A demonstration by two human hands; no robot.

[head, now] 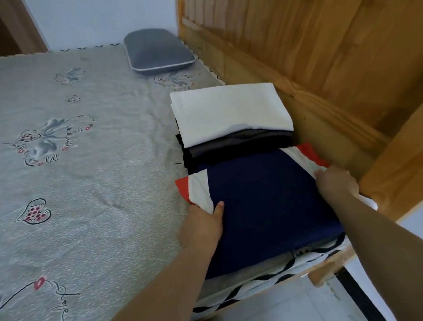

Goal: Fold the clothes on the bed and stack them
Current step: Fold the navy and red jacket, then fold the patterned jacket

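A: Where's the shirt?

B: Navy shirt [265,206] lies folded flat at the bed corner, between both hands. White and red sleeve bands show at its two far corners. Near edge sits just short of the mattress edge; what's folded under it is hidden.

A: Hands?

B: Left hand [203,227] pinches the shirt's left edge: thumb on top of the navy, fingers tucked under the white band, so they're out of sight. Right hand [336,184] grips the right far corner at the white/red band; fingers curl down into the cloth, tips not visible. Both forearms run off the bottom of frame.

A: The stack?

B: Just beyond the hands, touching the shirt's far edge. White piece [229,111] on top, grey piece [239,141] under it, then black piece [205,161] at the bottom. Only the edges of the lower two show; can't tell what garments they are or how many layers.

A: Around it?

B: Right of the right hand, wooden headboard [323,48], cut off at top and right. Left of the left hand, grey printed sheet [79,184] on the bed. Far beyond the stack, a grey pillow [157,51]. Below the wrists, a black-and-white patterned mattress edge [267,281], partly covered by the left arm.
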